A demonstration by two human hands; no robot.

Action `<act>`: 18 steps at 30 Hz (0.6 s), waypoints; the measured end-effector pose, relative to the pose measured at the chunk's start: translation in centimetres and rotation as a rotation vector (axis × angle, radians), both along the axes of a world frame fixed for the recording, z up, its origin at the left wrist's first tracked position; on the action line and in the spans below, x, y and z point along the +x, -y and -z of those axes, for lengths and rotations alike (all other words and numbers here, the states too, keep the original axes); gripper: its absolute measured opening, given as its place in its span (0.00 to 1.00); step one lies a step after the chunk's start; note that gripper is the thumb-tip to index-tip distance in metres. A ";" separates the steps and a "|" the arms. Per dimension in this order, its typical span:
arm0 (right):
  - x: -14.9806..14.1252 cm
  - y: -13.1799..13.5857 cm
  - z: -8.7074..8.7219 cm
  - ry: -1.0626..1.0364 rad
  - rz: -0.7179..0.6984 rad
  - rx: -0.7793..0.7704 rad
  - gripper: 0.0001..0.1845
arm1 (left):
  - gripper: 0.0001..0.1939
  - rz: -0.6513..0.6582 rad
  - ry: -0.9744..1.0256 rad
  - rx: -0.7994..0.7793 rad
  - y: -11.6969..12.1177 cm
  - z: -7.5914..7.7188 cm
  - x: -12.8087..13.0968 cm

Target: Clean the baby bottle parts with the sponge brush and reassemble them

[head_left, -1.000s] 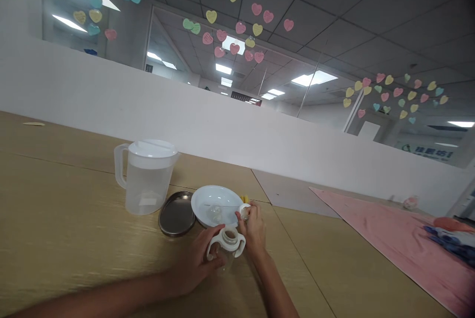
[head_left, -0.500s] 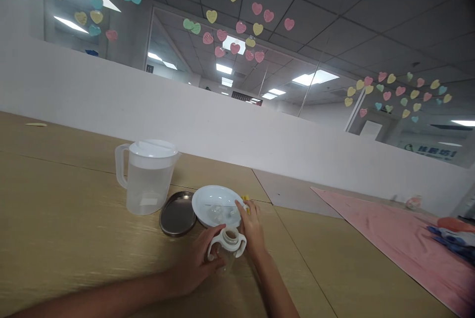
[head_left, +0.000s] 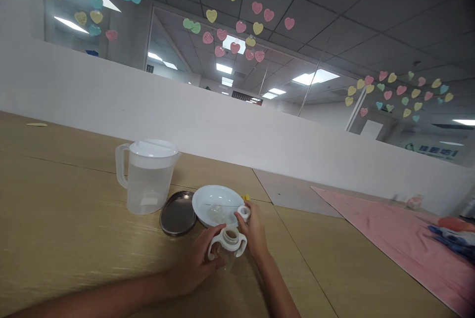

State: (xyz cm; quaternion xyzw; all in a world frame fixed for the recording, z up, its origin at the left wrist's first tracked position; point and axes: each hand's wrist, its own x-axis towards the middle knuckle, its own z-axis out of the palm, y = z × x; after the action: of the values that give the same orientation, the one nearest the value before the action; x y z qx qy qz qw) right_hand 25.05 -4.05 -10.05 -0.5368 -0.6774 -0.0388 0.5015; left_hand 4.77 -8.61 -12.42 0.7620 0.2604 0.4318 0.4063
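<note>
My left hand [head_left: 202,257] is closed round a clear baby bottle [head_left: 227,254], upright, with a white two-handled collar and an uncapped mouth facing up. Between the fingertips of my right hand [head_left: 255,229] is a small white ring-shaped cap [head_left: 244,211], held at the right rim of a shallow white bowl [head_left: 203,196]. In the bowl lie small clear pieces [head_left: 217,213], too indistinct to name, and a thin straight stick. The bottle is just in front of the bowl.
A lidded clear pitcher [head_left: 148,184] holding liquid stands left of the bowl. Between them lies a round dark metal tray [head_left: 178,214]. Something small and yellow [head_left: 245,198] shows behind the bowl. A pink cloth [head_left: 386,229] covers the table's right side, below a white wall [head_left: 208,125].
My right hand has lifted the white ring-shaped cap out of the bowl and turned it to face me. My left hand and the bottle have stayed in place.
</note>
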 end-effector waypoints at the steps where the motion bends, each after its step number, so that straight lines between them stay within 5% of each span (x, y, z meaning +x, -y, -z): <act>1: -0.1 0.0 0.1 -0.033 -0.010 -0.030 0.21 | 0.31 -0.002 0.013 -0.007 0.0 0.0 0.0; 9: -0.5 0.2 0.0 0.028 -0.203 -0.088 0.14 | 0.38 -0.066 0.103 -0.050 -0.2 0.9 0.5; 13: -0.6 0.0 0.5 0.085 -0.194 -0.061 0.16 | 0.38 -0.164 0.110 0.149 -0.7 0.6 -0.8; 16: -0.3 -0.4 1.4 0.043 -0.124 -0.046 0.18 | 0.29 -0.491 0.158 0.283 -2.4 -0.8 -3.4; 18: -0.1 -0.7 1.8 0.017 -0.094 -0.058 0.21 | 0.29 -0.866 0.245 0.308 -4.1 -2.1 -5.7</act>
State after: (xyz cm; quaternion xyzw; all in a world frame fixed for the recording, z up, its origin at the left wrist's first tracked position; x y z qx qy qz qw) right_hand 24.98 -3.34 -11.85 -0.5186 -0.7070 -0.0002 0.4810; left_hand -0.93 -4.54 -10.28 0.5781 0.4373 0.6818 0.0988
